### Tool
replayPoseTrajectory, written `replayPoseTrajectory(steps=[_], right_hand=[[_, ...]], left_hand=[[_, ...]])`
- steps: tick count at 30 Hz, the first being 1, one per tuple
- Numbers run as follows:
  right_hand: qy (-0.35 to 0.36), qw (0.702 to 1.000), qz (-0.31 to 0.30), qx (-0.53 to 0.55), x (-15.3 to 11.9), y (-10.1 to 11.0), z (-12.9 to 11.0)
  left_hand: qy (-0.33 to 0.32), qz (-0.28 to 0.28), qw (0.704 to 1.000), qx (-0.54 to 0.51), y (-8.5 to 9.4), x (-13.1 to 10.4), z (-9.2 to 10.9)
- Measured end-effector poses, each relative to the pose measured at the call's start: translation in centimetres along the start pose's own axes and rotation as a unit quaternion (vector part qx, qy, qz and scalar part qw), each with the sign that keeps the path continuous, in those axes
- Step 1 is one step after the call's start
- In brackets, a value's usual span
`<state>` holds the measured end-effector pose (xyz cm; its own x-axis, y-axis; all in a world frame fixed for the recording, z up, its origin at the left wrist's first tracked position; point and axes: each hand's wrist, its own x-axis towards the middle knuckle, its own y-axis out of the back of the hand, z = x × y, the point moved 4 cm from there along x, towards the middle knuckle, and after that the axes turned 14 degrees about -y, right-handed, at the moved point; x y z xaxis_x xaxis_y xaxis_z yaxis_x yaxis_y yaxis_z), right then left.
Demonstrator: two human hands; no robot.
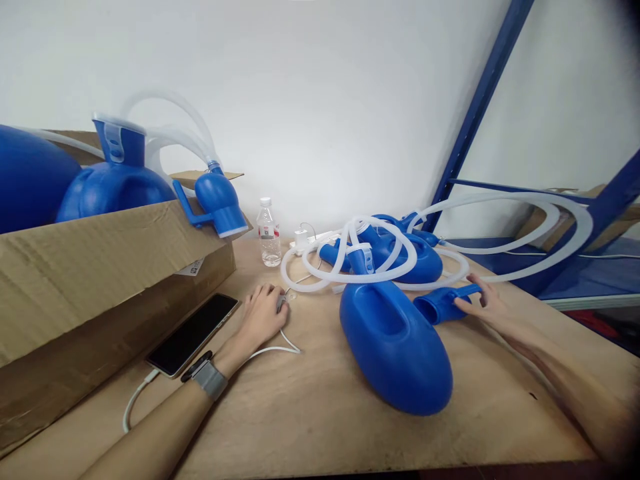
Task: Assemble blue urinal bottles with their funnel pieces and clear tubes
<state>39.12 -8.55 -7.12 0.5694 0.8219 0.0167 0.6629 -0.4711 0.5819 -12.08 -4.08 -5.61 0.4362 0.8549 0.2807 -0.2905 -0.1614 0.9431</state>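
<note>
My left hand (263, 312) rests on the table beside the phone, fingers curled over a small greyish piece (281, 303) that I cannot make out. At the right, my right hand (484, 303) pinches the handle of a blue urinal funnel (440, 305), which lies on its side with its round mouth facing left. Between both hands lies a blue portable urinal bottle (395, 353), its neck and white-rimmed cap pointing away from me. Clear hoses (400, 263) loop over its neck and over more blue urinals (425, 260) behind it.
A cardboard box (95, 273) on the left holds blue urinals, and another hosed funnel (220, 197) hangs over its edge. A black-screened phone (193, 335) with a white cable lies beside it. A water bottle (269, 233) and charger (301, 239) stand by the wall; blue shelving (475, 113) rises right.
</note>
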Motion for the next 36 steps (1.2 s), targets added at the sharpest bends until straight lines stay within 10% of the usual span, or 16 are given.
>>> replayPoseTrajectory(steps=[6, 15, 19, 27, 36], right_hand=[[-0.084, 0.985, -0.065, 0.138, -1.5, 0.7, -0.7], [0.161, 0.969, 0.061, -0.177, -6.0, 2.3, -4.1], [0.234, 0.954, 0.128, -0.136, -8.3, 3.2, -8.6], [0.335, 0.935, -0.024, -0.116, -10.4, -3.3, -19.6], [0.432, 0.881, 0.191, 0.024, -7.5, -4.4, -16.5]], left_hand=[[0.005, 0.001, 1.000, 0.005, 0.0, -0.1, 0.1], [0.024, 0.004, 0.999, 0.025, 0.2, -0.3, 0.1], [0.026, 0.004, 0.999, 0.025, 0.1, -0.3, 0.1], [0.023, 0.006, 0.999, 0.024, 0.1, -0.4, 0.1], [0.030, 0.007, 0.999, 0.030, 0.0, -0.4, 0.1]])
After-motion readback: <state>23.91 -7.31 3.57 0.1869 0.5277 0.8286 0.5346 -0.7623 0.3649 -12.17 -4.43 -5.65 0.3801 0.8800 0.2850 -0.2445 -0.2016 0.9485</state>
